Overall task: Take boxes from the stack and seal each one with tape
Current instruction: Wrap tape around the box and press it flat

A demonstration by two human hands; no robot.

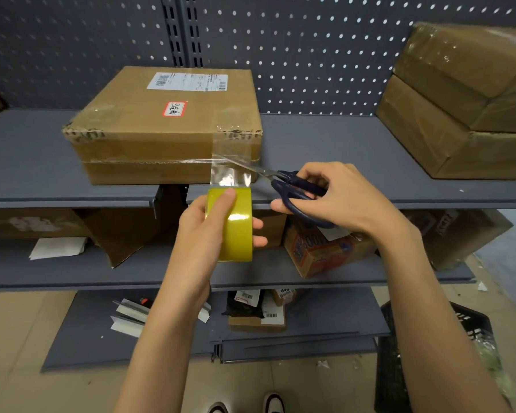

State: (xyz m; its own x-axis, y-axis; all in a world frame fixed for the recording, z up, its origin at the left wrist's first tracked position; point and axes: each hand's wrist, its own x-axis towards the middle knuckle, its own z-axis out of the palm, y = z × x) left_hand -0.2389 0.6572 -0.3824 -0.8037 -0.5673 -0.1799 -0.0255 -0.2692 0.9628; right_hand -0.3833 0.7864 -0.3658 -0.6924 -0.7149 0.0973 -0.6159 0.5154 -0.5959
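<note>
My left hand [204,231] grips tape roll [231,225]; right hand [334,198] works scissors [283,181] at strip off box [167,126] on shelf [325,150]. Taping nearly finished, cut pending; stacked boxes [462,99] wait right.

Grey metal shelves [340,138] stand in tiers against a dark pegboard wall [310,55], above a tan floor [18,338] that looks like laid cardboard.
</note>
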